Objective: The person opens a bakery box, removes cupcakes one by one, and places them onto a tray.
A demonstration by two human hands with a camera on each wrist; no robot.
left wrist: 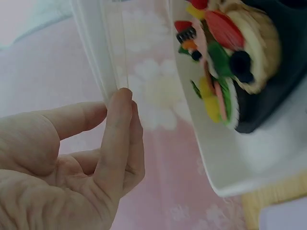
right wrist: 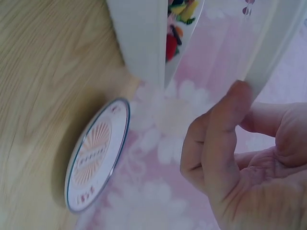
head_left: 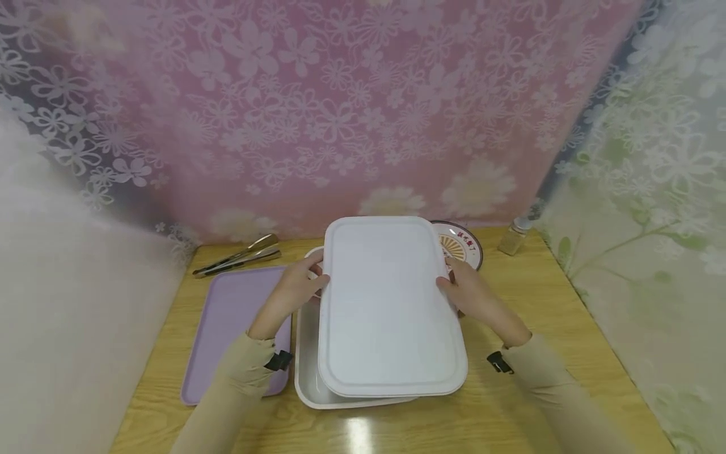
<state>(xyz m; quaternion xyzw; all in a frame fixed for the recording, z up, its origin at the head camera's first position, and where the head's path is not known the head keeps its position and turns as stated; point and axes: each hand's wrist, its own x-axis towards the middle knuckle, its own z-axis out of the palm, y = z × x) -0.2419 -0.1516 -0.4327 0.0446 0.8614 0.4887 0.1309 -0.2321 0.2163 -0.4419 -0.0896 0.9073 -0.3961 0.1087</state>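
Between both hands a white rectangular lid (head_left: 391, 302) is held over a white bin (head_left: 308, 372), tilted and set off to the right of it. My left hand (head_left: 296, 285) pinches the lid's left edge between thumb and fingers. On the opposite edge, my right hand (head_left: 469, 289) pinches it the same way. In the left wrist view, a gap separates the lid from the bin. Inside the bin, colourful sandwich-like food pieces (left wrist: 220, 52) lie on something dark (left wrist: 283, 81). From the head view the lid hides most of the bin's inside.
A purple tray (head_left: 241, 321) lies left of the bin, with metal tongs (head_left: 241, 257) behind it. Behind the right hand is a round patterned plate (head_left: 469, 246). A small jar with a pale cap (head_left: 513, 237) stands at the back right, near the flowered curtain (head_left: 368, 113).
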